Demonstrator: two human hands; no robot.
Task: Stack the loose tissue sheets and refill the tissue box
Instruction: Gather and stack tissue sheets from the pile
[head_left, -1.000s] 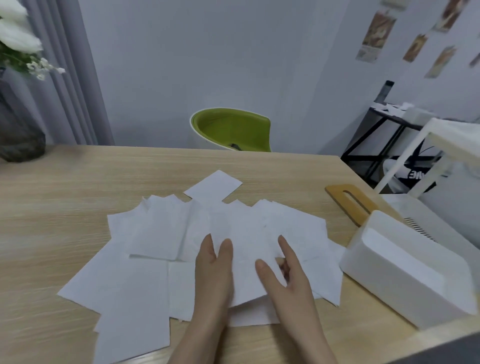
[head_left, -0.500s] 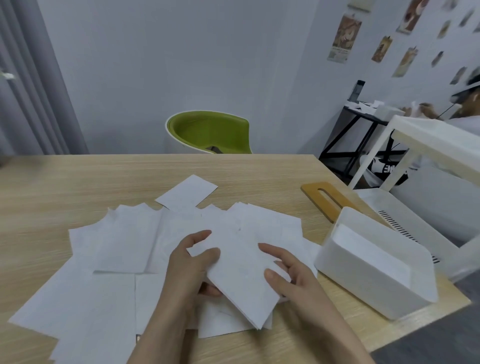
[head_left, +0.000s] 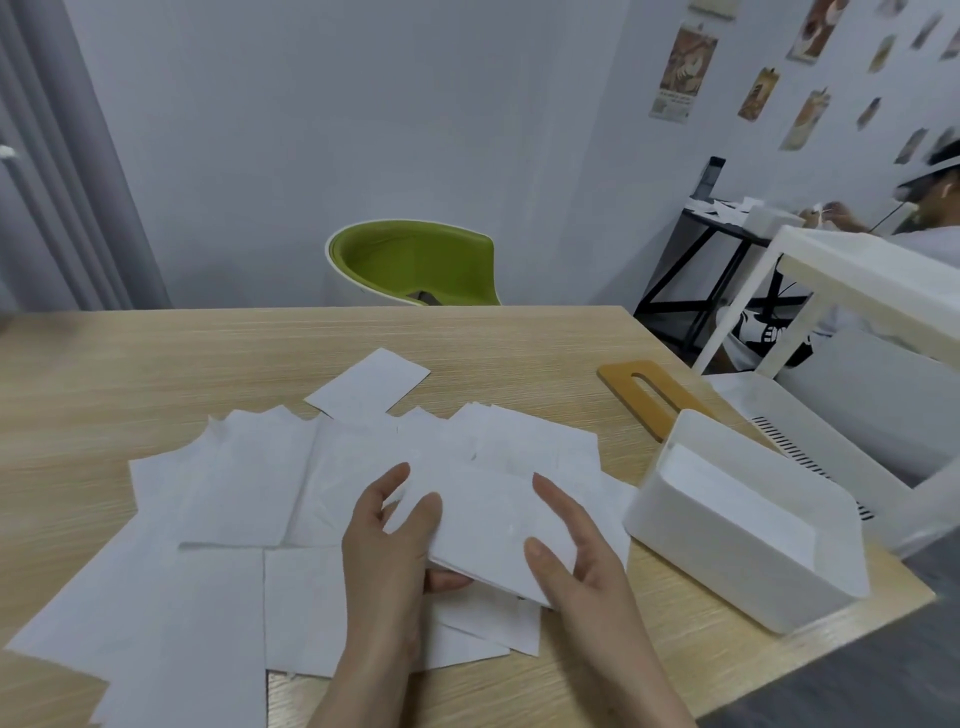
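Observation:
Several loose white tissue sheets (head_left: 223, 499) lie spread over the wooden table (head_left: 156, 364). A thin stack of sheets (head_left: 483, 525) is lifted just above the pile between both hands. My left hand (head_left: 389, 551) pinches its left edge, thumb on top and fingers underneath. My right hand (head_left: 571, 551) holds the right edge from below, thumb on top. The open white tissue box (head_left: 743, 525) stands to the right, near the table's corner. Its wooden lid (head_left: 649, 395) with a slot lies behind it.
A green chair (head_left: 415, 265) stands behind the table's far edge. A white rack (head_left: 857, 275) and a white appliance (head_left: 852, 436) stand to the right of the table. Another person (head_left: 924, 208) sits at a black desk at the far right.
Both hands went from lying flat on the pile to taking hold of a few sheets and lifting them. The held stack has shifted slightly right toward the box.

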